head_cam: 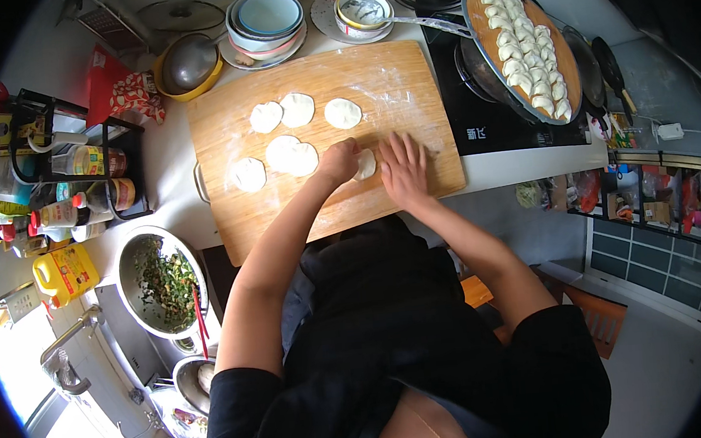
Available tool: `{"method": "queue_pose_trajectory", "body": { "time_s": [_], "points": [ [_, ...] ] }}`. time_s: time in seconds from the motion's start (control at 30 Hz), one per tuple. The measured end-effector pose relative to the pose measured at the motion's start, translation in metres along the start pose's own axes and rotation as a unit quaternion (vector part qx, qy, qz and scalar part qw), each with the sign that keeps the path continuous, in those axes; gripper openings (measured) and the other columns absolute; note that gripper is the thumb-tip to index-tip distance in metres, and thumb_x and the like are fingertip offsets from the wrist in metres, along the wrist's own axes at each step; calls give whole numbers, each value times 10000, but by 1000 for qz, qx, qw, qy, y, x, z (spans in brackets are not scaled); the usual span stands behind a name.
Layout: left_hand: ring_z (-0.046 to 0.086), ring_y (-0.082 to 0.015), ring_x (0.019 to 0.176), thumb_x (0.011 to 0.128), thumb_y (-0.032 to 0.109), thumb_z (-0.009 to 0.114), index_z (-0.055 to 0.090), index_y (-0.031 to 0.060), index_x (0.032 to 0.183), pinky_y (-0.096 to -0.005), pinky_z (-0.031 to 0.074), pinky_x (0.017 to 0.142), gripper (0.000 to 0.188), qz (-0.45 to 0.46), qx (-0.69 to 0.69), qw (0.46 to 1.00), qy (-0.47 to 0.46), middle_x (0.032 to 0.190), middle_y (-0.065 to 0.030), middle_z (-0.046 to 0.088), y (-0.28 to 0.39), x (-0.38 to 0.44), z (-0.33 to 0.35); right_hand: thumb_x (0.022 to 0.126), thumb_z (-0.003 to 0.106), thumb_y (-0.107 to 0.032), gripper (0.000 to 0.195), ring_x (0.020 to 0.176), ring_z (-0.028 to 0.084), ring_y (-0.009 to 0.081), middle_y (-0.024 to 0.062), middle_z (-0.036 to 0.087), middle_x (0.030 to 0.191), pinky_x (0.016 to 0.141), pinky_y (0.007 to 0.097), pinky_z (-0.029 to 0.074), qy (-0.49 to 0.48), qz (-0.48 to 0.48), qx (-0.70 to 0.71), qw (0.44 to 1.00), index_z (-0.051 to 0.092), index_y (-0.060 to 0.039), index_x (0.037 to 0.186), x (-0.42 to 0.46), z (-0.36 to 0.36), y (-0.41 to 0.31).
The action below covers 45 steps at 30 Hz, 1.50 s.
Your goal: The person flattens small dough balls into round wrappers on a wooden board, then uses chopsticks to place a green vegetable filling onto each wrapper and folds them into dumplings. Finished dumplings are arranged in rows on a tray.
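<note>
On a floured wooden board (376, 79), my left hand (340, 162) pinches the upper left edge of a small dough wrapper (365, 165). My right hand (405, 167) lies palm down just right of that wrapper, fingers extended and slightly apart; whatever is under the palm is hidden. Farther left and back are several flat dough rounds: a single one (343, 114), an adjoining pair at the back (298, 110), an overlapping pair (282, 154) nearer me, and one (249, 174) near the left edge.
Rows of folded dumplings (523, 47) rest on a round tray (545, 14) above the black cooktop (450, 104). Stacked bowls (270, 13) and a flour bowl (363, 10) stand behind the board. At left are a steel bowl of chopped filling (165, 285), red chopsticks (200, 320) and a bottle rack (107, 140).
</note>
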<state>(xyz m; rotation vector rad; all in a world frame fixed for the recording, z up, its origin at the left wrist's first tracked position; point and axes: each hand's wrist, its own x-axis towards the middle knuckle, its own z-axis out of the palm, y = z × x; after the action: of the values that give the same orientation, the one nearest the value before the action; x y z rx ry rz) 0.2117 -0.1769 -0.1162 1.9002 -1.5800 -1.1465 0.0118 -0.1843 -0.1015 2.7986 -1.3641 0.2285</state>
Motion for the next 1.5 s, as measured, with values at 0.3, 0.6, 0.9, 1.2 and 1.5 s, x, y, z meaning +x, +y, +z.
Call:
{"method": "queue_pose_trajectory", "body": {
  "time_s": [0.3, 0.6, 0.9, 1.2, 1.5],
  "points": [
    [648, -368, 938, 855, 243, 605, 664, 44, 1005, -425, 512, 836, 256, 16, 5, 995, 93, 990, -197, 686, 1, -9, 4, 922, 565, -394, 621, 1442, 222, 313, 125, 293, 1543, 1126, 604, 171, -23, 56, 62, 996, 403, -73, 1429, 10, 9, -13],
    [634, -210, 1042, 942, 124, 547, 562, 0, 1101, -347, 531, 887, 202, -48, -655, 754, 10, 1128, -98, 638, -9, -44, -49, 845, 686, -180, 410, 1296, 403, 331, 127, 448, 1378, 1060, 483, 343, -78, -59, 210, 973, 566, -54, 1216, -28, -27, 19],
    [578, -299, 1178, 956, 176, 470, 502, -3, 1268, -442, 516, 968, 361, 36, -849, 521, 76, 1269, -132, 589, 11, -103, -81, 831, 673, -46, 299, 1018, 536, 348, 164, 561, 1040, 861, 426, 447, 136, 44, 212, 967, 610, -22, 1122, 98, -6, 52],
    [617, -229, 1114, 917, 142, 594, 523, 11, 1241, -410, 497, 987, 356, 34, -849, 459, 260, 1203, -99, 628, 36, -178, -84, 842, 687, -253, 467, 1084, 518, 388, 196, 570, 1148, 939, 485, 411, 57, -70, 131, 987, 572, -22, 1232, 116, 24, 66],
    [641, -224, 1080, 953, 168, 533, 543, -10, 1213, -370, 515, 974, 315, 28, -836, 378, 397, 1186, -119, 648, 52, -272, -108, 839, 686, -197, 532, 1259, 455, 368, 222, 484, 1347, 1049, 451, 372, 82, -130, 171, 973, 510, 13, 1294, 127, -6, 9]
  ]
}}
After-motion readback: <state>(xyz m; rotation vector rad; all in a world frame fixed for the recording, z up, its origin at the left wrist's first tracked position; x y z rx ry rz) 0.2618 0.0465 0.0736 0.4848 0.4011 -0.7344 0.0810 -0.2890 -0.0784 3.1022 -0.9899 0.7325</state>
